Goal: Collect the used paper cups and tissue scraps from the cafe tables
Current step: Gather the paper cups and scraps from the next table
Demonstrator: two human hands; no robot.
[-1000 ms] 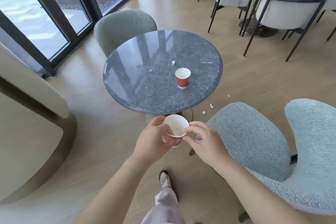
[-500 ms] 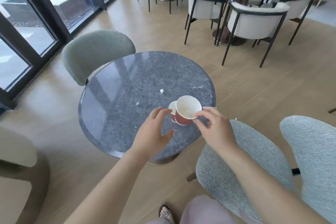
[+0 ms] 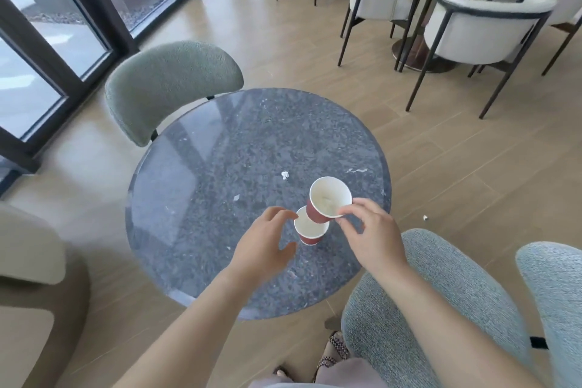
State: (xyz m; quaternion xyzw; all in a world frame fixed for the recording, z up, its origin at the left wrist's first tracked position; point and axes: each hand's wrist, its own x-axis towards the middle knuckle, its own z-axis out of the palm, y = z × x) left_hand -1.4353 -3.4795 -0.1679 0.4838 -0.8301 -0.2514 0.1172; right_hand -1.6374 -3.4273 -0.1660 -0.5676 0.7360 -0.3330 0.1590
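My right hand [image 3: 367,238] pinches the rim of a red paper cup [image 3: 327,202], tilted, its base just over a second red paper cup [image 3: 310,230] that stands on the round grey stone table [image 3: 220,167]. My left hand [image 3: 263,246] hovers beside the standing cup with fingers spread and relaxed, holding nothing. A small white tissue scrap [image 3: 285,175] lies on the table beyond the cups, and a smaller tissue bit [image 3: 236,197] lies to its left. Another white tissue scrap [image 3: 425,217] lies on the wooden floor to the right of the table.
A green chair [image 3: 170,82] stands behind the table. Two blue-grey chairs [image 3: 441,309] crowd the near right. A beige seat [image 3: 31,277] is at the left. White armchairs [image 3: 482,28] and another table stand at the far right. Glass doors line the left.
I stepped up to the table. The cup passed from my left hand to my right, which carried it over the cup on the table. My left hand let go and opened.
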